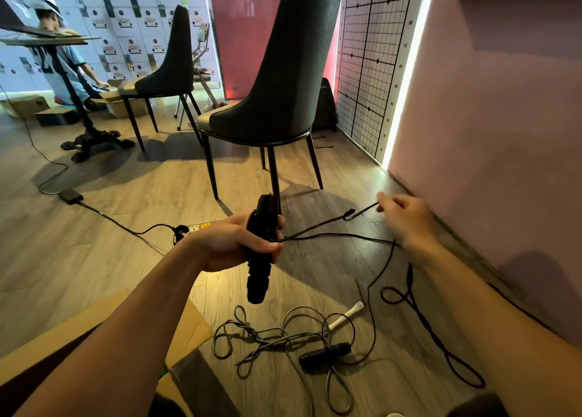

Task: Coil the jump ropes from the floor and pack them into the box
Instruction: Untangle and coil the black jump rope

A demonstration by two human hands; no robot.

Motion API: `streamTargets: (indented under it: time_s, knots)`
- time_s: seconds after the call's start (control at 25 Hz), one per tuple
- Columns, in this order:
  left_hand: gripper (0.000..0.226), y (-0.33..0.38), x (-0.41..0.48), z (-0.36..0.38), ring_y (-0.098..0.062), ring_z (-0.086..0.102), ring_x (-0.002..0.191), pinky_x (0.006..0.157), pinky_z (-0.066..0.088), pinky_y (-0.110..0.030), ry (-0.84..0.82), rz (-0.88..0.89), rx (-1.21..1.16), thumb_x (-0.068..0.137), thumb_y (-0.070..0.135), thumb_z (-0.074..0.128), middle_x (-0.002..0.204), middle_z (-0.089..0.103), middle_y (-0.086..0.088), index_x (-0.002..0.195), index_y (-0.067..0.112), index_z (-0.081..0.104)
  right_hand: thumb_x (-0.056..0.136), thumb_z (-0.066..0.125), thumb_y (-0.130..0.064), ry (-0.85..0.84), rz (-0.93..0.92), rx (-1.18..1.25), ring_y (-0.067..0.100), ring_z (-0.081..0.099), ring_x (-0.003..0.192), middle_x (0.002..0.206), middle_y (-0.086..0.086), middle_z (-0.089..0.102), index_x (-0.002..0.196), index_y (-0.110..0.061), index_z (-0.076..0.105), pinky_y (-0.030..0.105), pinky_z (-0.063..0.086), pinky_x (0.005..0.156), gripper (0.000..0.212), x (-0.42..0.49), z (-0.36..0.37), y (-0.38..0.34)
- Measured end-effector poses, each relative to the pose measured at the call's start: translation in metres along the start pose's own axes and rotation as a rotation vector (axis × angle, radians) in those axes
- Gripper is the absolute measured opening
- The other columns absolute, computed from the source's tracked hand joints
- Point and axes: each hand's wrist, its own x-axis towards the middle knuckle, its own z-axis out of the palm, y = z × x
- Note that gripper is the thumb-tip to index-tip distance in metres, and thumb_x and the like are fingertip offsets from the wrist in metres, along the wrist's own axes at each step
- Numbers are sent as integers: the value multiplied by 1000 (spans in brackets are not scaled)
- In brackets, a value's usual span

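Head view, starting at the bottom of the frame: the cardboard box [195,325] sits lower left, mostly hidden under our left forearm, so we can't see into it. Just right of it on the wood floor [94,253] there's a grey rope [267,338] in a loose tangle with a white handle [346,314], and a loose black handle [324,352] lying across it. The black rope [409,278] we're coiling trails down the right side of the frame in long loops, and one strand runs right past that grey mess. That's our worry number one: haul the black rope in too fast and it'll likely drag the grey one along or knot into it.

Mid frame, our left hand [233,243] is wrapped tight round the black handles [261,259] (looks like two held together, hard to be sure). Our right hand [406,218] is blurred, fingers curled, and seems to be pinching the black rope out to the right. A taut strand runs between the hands with a small kink in it. If that kink gets wound in, we reckon the coil comes out lumpy and won't sit flat in the box. A pinch that light could also slip and let the wraps spring loose.

Further back, a chair leg [274,177] stands just behind the handles. A power strip [201,227] peeks out past our left wrist, with its cable [126,227] running off left. A wide swing of the rope could hook either one. Far upper left, another person [59,54] sits by a worktop [47,40], well apart from all this.
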Motion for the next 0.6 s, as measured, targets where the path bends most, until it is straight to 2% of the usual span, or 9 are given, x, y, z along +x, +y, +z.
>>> streamTargets:
  time_s: [0.04,0.12,0.16,0.24,0.32,0.4,0.48,0.56,0.6]
  knots:
    - [54,-1,1,3,-26,63,80,79,54,-37,28,9,-18,68,-6,71,86,62,-11,118,5,53,91,63,-24,-99,25,-96,18,58,74,79,1,63,95,-11,72,26,43,60,17,-5,4,1]
    - [52,-2,5,9,-24,63,77,77,55,-35,97,11,-34,68,-7,68,85,62,-10,117,5,54,85,59,-12,-258,-98,-186,17,60,99,109,-1,65,116,-23,68,32,52,79,34,-19,12,-6]
    - [53,-3,8,10,-23,64,77,76,56,-33,128,6,-26,68,-7,68,85,63,-10,117,5,54,85,55,-12,-324,-206,-147,13,57,109,120,-5,62,121,-28,66,33,51,90,41,-26,16,-16]
    - [53,-6,13,13,-24,65,82,77,55,-32,158,-1,4,68,-6,71,90,63,-12,118,5,56,91,51,-19,-578,-376,45,4,59,111,123,-11,63,123,-30,65,30,50,96,37,-46,24,-42]
    - [48,-9,16,11,-26,66,90,80,55,-34,164,7,30,73,-9,70,98,63,-14,119,3,59,97,57,-23,-796,-443,64,7,68,98,110,-4,70,121,-22,65,29,57,88,25,-61,33,-54]
    - [45,-10,16,9,-26,65,92,81,55,-34,203,9,63,78,-11,67,102,61,-15,119,3,58,93,68,-24,-813,-470,-39,11,72,80,95,1,71,116,-16,65,26,60,75,25,-65,38,-50]
    - [44,-9,15,11,-24,64,89,81,54,-33,257,18,132,80,-11,69,98,61,-12,119,6,57,92,69,-22,-759,-532,-139,6,69,69,87,-2,70,111,-16,66,20,56,66,20,-65,40,-47]
    - [41,-7,17,14,-20,62,85,81,52,-33,309,36,245,81,-10,69,92,60,-9,116,7,58,94,67,-24,-667,-652,-302,4,64,71,86,-8,67,108,-18,70,18,50,66,15,-64,41,-51]
    - [37,-5,18,15,-19,61,84,80,51,-32,319,50,317,81,-8,70,90,59,-8,113,6,59,96,63,-26,-612,-704,-402,5,63,74,86,-7,67,107,-19,70,22,51,67,15,-64,43,-54]
